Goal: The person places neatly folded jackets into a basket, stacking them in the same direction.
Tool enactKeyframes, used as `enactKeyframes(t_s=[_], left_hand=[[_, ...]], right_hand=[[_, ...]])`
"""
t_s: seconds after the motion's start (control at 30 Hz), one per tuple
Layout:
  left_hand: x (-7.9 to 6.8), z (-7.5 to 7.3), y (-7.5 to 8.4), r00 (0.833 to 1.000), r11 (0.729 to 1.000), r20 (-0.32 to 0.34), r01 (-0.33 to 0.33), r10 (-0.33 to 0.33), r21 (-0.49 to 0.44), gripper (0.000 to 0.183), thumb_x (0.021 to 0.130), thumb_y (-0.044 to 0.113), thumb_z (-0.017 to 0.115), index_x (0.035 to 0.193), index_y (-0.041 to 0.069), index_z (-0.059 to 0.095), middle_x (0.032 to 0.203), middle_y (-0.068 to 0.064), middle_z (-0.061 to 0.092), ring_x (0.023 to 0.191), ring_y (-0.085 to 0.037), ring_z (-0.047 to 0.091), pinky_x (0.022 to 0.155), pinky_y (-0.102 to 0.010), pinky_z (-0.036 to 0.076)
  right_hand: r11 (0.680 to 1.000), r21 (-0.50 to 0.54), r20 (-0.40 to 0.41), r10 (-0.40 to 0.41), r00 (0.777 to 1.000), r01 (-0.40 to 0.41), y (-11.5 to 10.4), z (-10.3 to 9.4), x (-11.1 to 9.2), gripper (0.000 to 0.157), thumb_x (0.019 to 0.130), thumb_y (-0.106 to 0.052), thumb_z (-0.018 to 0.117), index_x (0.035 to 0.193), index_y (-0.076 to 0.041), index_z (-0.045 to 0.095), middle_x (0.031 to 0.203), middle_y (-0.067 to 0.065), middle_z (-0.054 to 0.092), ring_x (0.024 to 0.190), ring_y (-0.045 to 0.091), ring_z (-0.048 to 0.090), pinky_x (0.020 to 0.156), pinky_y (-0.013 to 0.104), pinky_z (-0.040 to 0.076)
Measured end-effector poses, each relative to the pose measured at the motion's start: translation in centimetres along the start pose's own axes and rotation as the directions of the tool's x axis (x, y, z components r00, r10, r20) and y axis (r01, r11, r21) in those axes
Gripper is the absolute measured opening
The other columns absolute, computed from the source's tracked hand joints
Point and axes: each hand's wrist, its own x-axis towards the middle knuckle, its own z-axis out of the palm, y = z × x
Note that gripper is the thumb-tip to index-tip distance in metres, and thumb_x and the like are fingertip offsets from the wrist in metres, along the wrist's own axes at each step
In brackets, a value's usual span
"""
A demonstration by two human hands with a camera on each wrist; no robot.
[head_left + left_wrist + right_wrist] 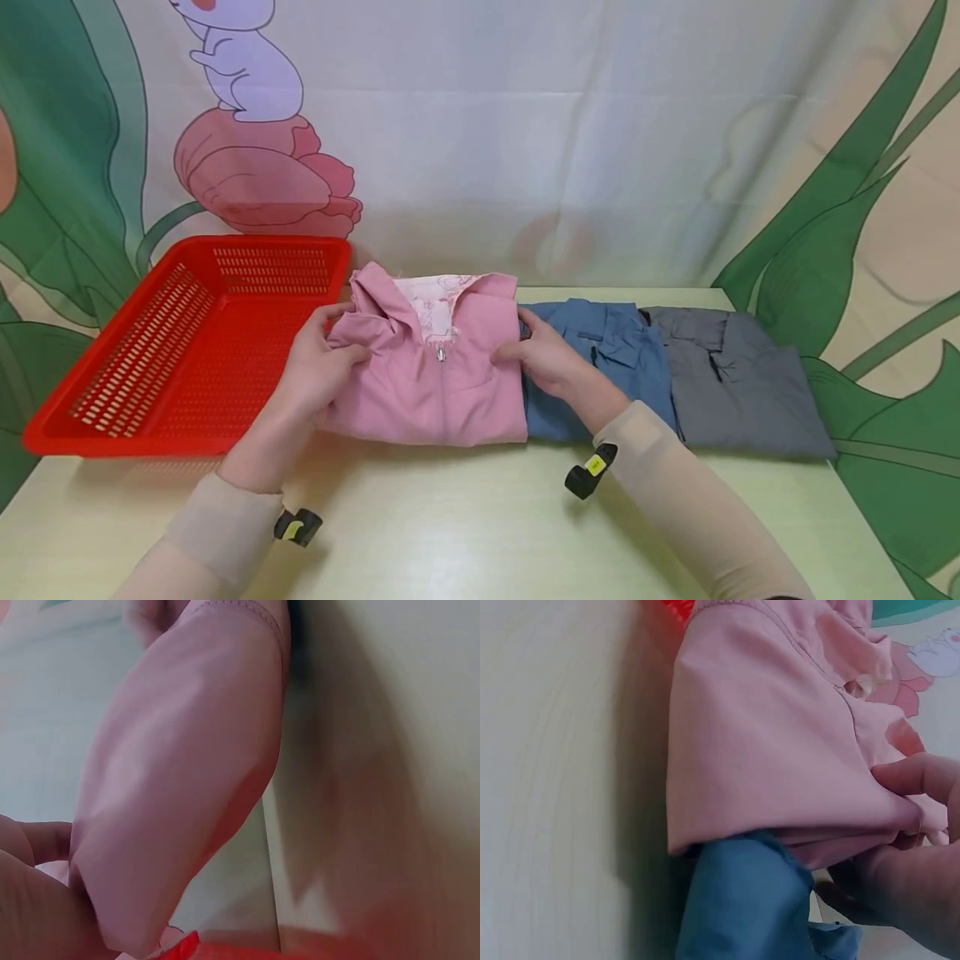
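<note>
A folded pink zip-front jacket (480,400) with a patterned white lining at its collar is held between both hands. On its left side my left hand (318,358) grips the edge, thumb on top and fingers behind. My right hand (551,354) pinches the opposite edge in the same way. In the right wrist view, the jacket (772,742) overlaps a folded blue garment (739,900), and the right thumb and fingers stand on either side of the pink cloth. The left wrist view shows the jacket's folded side (180,765) standing above the table.
A red plastic basket (225,333) with slotted walls stands on the left of the table (450,517). Right of the jacket lie the folded blue garment (637,367) and a folded grey garment (742,392). A printed curtain (637,167) hangs behind.
</note>
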Motion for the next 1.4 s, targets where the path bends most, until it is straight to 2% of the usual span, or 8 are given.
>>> enactKeyframes(t_s=[0.17,0.33,0.53,0.73,0.97,1.07,1.23,1.4], left_hand=[[0.4,-0.9,0.2,0.996,0.994,0.025,0.083,-0.081,-0.069,0.072,0.098,0.006,0.062,0.161,0.007,0.027,0.146,-0.019,0.044,0.122,-0.030,0.050,0.101,-0.037,0.051],[0.8,-1.6,-0.1,0.987,0.983,0.071,0.150,-0.143,-0.104,0.076,0.098,0.011,0.065,0.163,0.011,0.025,0.147,-0.017,0.043,0.124,-0.030,0.049,0.094,-0.031,0.055],[1.0,-2.7,0.1,0.977,0.971,0.159,0.167,-0.140,-0.169,0.076,0.098,0.012,0.067,0.162,0.006,0.027,0.144,-0.015,0.045,0.119,-0.026,0.053,0.089,-0.024,0.055],[1.1,-4.8,0.8,0.949,0.936,0.280,0.223,-0.145,-0.273,0.055,0.099,0.013,0.066,0.147,0.005,0.041,0.127,-0.008,0.053,0.106,-0.019,0.061,0.089,-0.027,0.056],[1.2,-7.6,1.7,0.942,0.913,0.313,0.230,-0.122,-0.337,0.039,0.098,0.016,0.069,0.132,0.011,0.049,0.114,0.000,0.064,0.099,-0.016,0.066,0.086,-0.029,0.058],[1.4,-8.9,1.9,0.941,0.918,0.324,0.209,-0.096,-0.336,0.038,0.099,0.014,0.068,0.131,0.009,0.049,0.111,0.001,0.068,0.097,-0.016,0.068,0.084,-0.029,0.059],[2.0,-11.5,1.8,0.933,0.962,0.357,0.137,-0.045,-0.238,0.034,0.100,0.011,0.064,0.130,0.007,0.048,0.107,0.001,0.069,0.092,-0.018,0.070,0.080,-0.031,0.060],[2.7,-14.7,1.4,0.926,0.982,0.374,0.114,-0.049,-0.152,0.031,0.101,0.011,0.062,0.129,0.010,0.047,0.107,0.000,0.069,0.091,-0.020,0.071,0.078,-0.035,0.061]], right_hand=[[0.992,0.111,0.015,0.067,0.998,-0.068,-0.2,0.1,0.0,0.097,0.083,0.018,0.062,0.161,-0.002,0.009,0.147,0.023,0.043,0.126,0.031,0.049,0.113,0.042,0.039],[0.995,0.006,0.018,0.098,0.995,-0.098,-1.5,0.4,-0.7,0.090,0.083,0.014,0.066,0.160,-0.004,0.023,0.144,0.019,0.048,0.123,0.032,0.053,0.104,0.048,0.047],[0.987,-0.131,0.028,0.102,0.994,-0.098,-4.1,0.6,-1.8,0.078,0.085,0.007,0.070,0.154,-0.003,0.037,0.139,0.014,0.053,0.117,0.030,0.057,0.092,0.045,0.052],[0.994,-0.093,0.082,0.064,0.995,-0.056,-6.5,1.2,-2.7,0.073,0.087,0.005,0.069,0.153,-0.002,0.039,0.139,0.015,0.052,0.118,0.030,0.055,0.098,0.046,0.049],[1.000,-0.017,0.179,0.024,0.984,-0.022,-8.3,2.2,-2.9,0.073,0.089,0.003,0.067,0.154,-0.001,0.034,0.141,0.014,0.047,0.123,0.031,0.051,0.106,0.048,0.046],[1.000,0.006,0.224,0.006,0.975,-0.008,-9.0,2.8,-2.9,0.074,0.090,0.002,0.067,0.155,-0.001,0.031,0.144,0.014,0.045,0.125,0.031,0.050,0.106,0.048,0.047],[0.999,0.043,0.266,-0.021,0.964,0.009,-9.5,4.5,-2.4,0.073,0.091,0.005,0.067,0.154,0.001,0.031,0.146,0.014,0.045,0.126,0.031,0.051,0.104,0.045,0.050],[0.996,0.086,0.268,-0.037,0.963,0.014,-9.4,6.9,-1.2,0.070,0.091,0.008,0.067,0.153,0.001,0.035,0.144,0.012,0.049,0.124,0.028,0.054,0.104,0.042,0.050]])
